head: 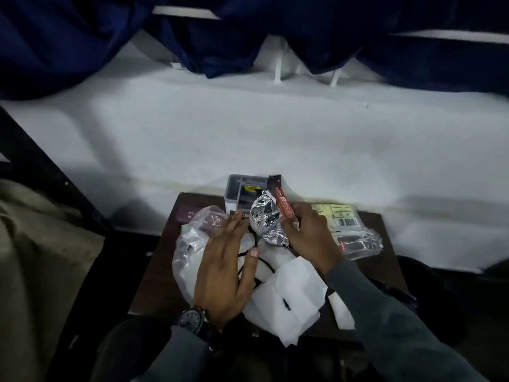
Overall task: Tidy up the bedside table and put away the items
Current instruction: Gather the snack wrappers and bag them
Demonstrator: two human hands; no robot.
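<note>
Snack wrapper (268, 220) over bedside table (388, 260), in right hand (311, 238) grip, just right of flat, open-fingered left hand (223, 271).

This looks like a dim bedroom in a home. A small dark wooden table (157, 277) stands with its far edge against a white wall (248, 128), with dark blue curtains (68, 37) hanging above. A dark frame (55, 177) and a beige blanket (33, 257) lie beside its left edge. A foil wrapper (265, 221) and a plastic bag (190, 244) litter the tabletop.
</note>
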